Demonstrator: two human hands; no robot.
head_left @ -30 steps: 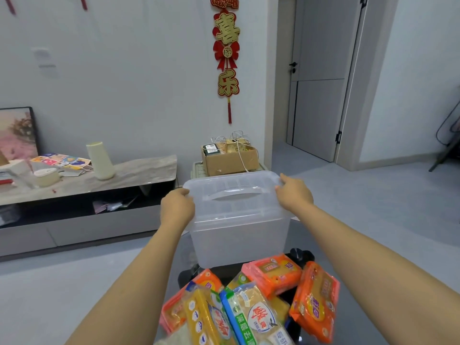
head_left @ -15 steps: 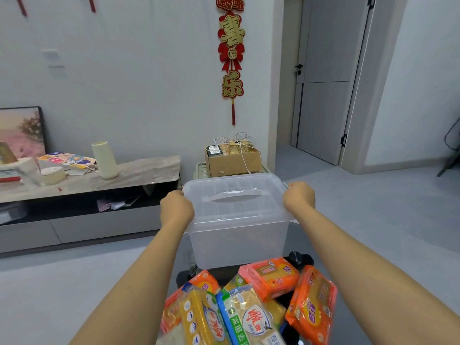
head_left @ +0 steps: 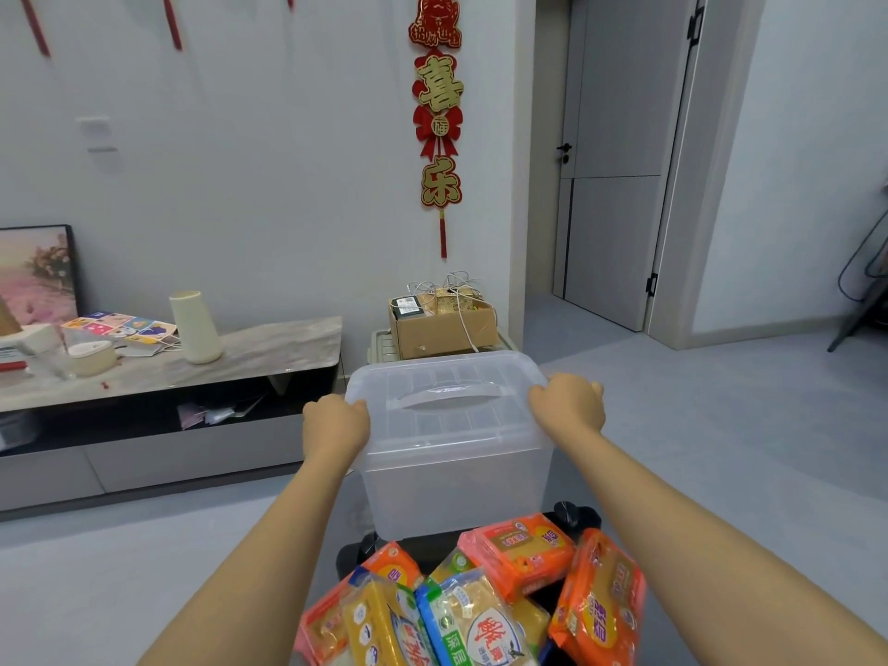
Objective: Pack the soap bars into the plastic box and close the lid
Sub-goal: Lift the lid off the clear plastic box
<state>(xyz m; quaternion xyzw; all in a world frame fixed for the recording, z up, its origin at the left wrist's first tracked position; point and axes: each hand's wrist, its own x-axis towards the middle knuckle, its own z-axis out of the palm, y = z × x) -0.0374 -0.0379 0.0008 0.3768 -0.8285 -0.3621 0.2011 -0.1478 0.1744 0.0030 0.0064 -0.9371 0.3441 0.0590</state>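
A translucent plastic box (head_left: 456,483) with its lid (head_left: 447,406) on and a flat carry handle stands in front of me on a dark surface. My left hand (head_left: 336,427) grips the lid's left edge. At the lid's right edge my right hand (head_left: 567,406) holds on the same way. Several wrapped soap bars lie in a heap in front of the box: an orange pack (head_left: 521,555), another orange pack (head_left: 598,603) at the right, a yellow pack (head_left: 379,627) and a green-and-white pack (head_left: 473,627).
A low TV cabinet (head_left: 168,372) with a cream vase (head_left: 194,326) and papers runs along the left wall. Behind the plastic box sits a cardboard box (head_left: 442,326) with cables. Grey floor stretches to the right toward a closed door (head_left: 620,161).
The view has tilted up slightly, so the box and soap packs sit a little lower in frame. Both hands stay on the lid's side edges.
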